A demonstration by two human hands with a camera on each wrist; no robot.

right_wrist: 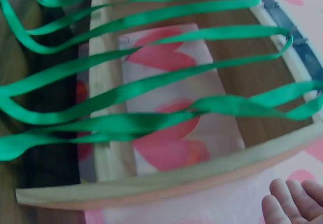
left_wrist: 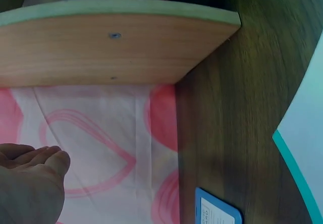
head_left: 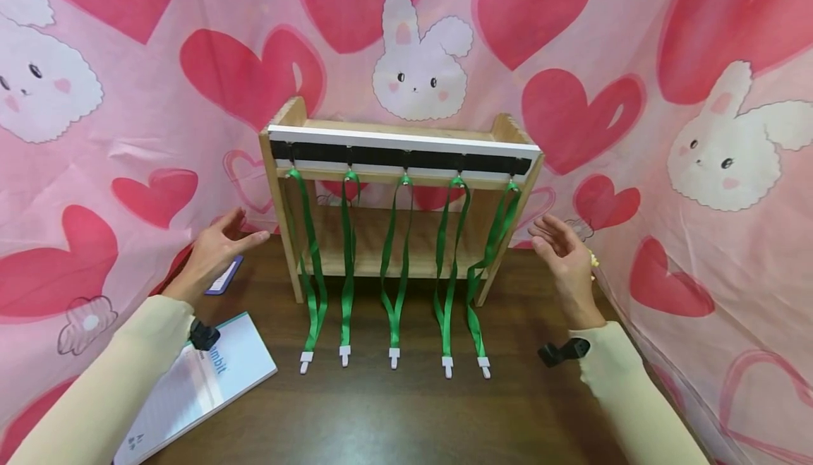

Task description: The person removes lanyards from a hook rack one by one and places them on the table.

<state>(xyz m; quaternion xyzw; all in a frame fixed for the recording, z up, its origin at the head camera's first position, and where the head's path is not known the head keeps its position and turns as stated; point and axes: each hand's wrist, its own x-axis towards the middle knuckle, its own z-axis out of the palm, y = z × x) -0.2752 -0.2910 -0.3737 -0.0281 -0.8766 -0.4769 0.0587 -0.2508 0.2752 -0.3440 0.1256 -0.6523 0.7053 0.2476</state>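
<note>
Your left hand and right hand hover on either side of the wooden rack, fingers loosely spread and holding nothing. Five green lanyards hang from hooks along the rack's black bar, their white clips resting on the dark surface. A notebook lies near left, a blue card just beyond it.

Five green lanyards — one wooden rack — one notebook
</note>
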